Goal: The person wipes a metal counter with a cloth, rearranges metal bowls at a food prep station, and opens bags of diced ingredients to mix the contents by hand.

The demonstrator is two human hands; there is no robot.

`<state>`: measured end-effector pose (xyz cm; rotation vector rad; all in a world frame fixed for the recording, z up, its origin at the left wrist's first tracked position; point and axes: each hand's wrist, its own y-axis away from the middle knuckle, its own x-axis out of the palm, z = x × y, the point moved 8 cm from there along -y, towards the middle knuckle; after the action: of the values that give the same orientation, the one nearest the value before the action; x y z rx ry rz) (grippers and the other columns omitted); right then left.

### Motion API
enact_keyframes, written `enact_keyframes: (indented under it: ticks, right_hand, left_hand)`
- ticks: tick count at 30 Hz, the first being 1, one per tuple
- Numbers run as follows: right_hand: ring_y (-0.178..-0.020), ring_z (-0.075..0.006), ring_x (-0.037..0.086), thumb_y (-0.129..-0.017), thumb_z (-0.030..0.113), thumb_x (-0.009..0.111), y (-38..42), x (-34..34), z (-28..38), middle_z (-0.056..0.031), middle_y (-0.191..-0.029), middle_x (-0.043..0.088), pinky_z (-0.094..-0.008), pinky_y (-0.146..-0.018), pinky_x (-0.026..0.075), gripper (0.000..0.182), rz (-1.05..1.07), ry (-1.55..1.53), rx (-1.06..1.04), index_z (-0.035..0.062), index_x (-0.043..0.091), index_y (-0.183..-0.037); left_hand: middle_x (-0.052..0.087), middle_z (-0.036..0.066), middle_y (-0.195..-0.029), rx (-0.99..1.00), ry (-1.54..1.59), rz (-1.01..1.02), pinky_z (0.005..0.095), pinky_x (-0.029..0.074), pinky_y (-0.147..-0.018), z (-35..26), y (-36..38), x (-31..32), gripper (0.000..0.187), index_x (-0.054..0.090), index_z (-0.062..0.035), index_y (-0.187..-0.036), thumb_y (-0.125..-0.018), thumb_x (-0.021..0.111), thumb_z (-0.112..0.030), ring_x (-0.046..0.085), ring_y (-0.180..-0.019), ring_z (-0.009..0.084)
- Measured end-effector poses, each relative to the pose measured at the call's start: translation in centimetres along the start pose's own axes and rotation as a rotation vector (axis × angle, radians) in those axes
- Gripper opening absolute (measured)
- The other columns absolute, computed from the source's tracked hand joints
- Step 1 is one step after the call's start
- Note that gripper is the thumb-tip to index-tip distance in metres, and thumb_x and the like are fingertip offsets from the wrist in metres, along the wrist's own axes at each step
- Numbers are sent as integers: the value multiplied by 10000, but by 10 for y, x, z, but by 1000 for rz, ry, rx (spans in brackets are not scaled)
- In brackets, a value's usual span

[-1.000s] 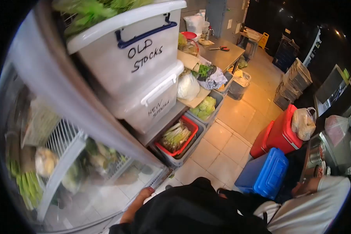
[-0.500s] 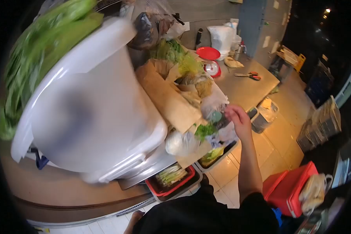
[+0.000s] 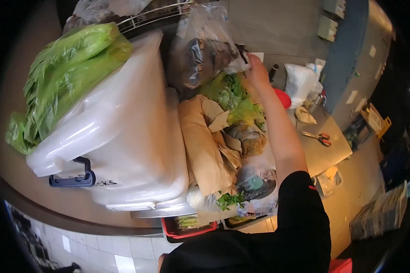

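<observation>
Far left, leafy green bundle in plastic [image 3: 73,77] lies on top of white tub [image 3: 127,132], dark handle [image 3: 73,176] on the tub's near side, lower left. Left hand out of sight, only a sliver of skin [image 3: 161,262] at bottom edge left of centre, so cannot tell what it does. Red tray [image 3: 187,235] with pale stalks just above that, partly cut off by the dark clothing. Upper centre: clear plastic bag [image 3: 193,63] with dark contents, standing behind the tub's right edge, below the wire rack [image 3: 150,19]. Long axis reads roughly up the frame, loose plastic at top, narrower gathered end pointing right. Brown paper [image 3: 200,150] and leafy greens [image 3: 232,93] lie below the bag, mid-frame. Right hand [image 3: 256,70] is at that gathered end, upper centre-right, fingers at the plastic; grip closed or only touching, cannot tell. Hands well apart, right one clearly nearer. Key relation: bag's bulk lies directly left of the right hand, its narrow end toward the fingers; from the left side of the body it is far up the frame, across the paper. Right of the arm, scissors [image 3: 323,138] on metal table [image 3: 316,155], nothing touching them.
</observation>
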<state>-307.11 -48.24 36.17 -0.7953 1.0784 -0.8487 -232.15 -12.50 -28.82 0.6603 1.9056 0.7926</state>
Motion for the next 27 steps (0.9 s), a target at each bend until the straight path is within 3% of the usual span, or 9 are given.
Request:
enact_keyframes:
  ticks: [4,8,12,13,15,18,24,25,27]
  right_hand:
    - [-1144,-354,617,-875,36,528,-7,-6,-9,-184,-1249,642,-415,-970,487,456,219,-173,194,97,576,-1325]
    - [-1048,-273,680,-901,90,568,-8,-1,-21,-155,-1178,695,-361,-891,516,361,219,-312,122,75,633,-1256]
    - [-889,-182,658,-905,77,615,-22,4,-31,-93,-990,706,-302,-798,500,287,197,-359,235,40,646,-1188]
    - [-889,-182,658,-905,77,615,-27,11,-35,-93,-990,706,-302,-798,500,287,198,-365,230,40,646,-1188]
    - [-877,-144,632,-912,35,616,-34,12,-31,-50,-944,679,-280,-796,494,250,86,-847,206,45,647,-1160]
    - [-997,-128,599,-905,11,580,-41,4,-19,-23,-1089,651,-270,-877,469,282,178,-957,248,62,627,-1179]
    - [-1012,-139,600,-929,17,561,-45,-11,14,-46,-1097,662,-286,-906,467,302,289,-945,362,35,618,-1225]
    - [-1012,-139,600,-929,17,561,-44,-2,3,-46,-1097,662,-286,-906,467,302,286,-946,356,35,618,-1225]
    - [-838,-91,588,-911,68,680,-44,2,0,-6,-942,674,-266,-758,485,211,212,-868,95,21,640,-1113]
  left_hand:
    - [730,121,-989,-69,37,-14,417,534,-853,1,16,20,226,736,-108,-962,-837,657,-279,682,-964,309]
    - [731,121,-986,-112,64,-28,417,534,-852,-2,27,39,227,737,-106,-958,-839,655,-282,682,-961,307]
    - [731,120,-983,-131,88,-38,417,534,-850,-6,36,56,229,738,-104,-954,-842,654,-285,683,-958,306]
    - [732,120,-982,-135,93,-43,417,534,-850,-6,39,59,230,738,-104,-953,-842,654,-286,683,-957,306]
    - [732,120,-980,-142,106,-54,417,534,-849,-5,44,64,231,738,-103,-952,-843,653,-288,684,-956,305]
    - [733,120,-978,-138,112,-64,417,534,-848,-6,46,68,232,739,-101,-949,-845,652,-290,684,-954,305]
    - [734,120,-974,-138,137,-89,417,534,-845,1,48,82,236,740,-98,-943,-848,650,-295,686,-949,303]
    - [734,120,-973,-139,141,-91,417,534,-845,0,48,83,237,741,-98,-942,-849,650,-295,686,-948,303]
    - [734,119,-972,-138,143,-95,417,534,-844,-3,46,83,238,741,-97,-941,-850,649,-297,686,-947,302]
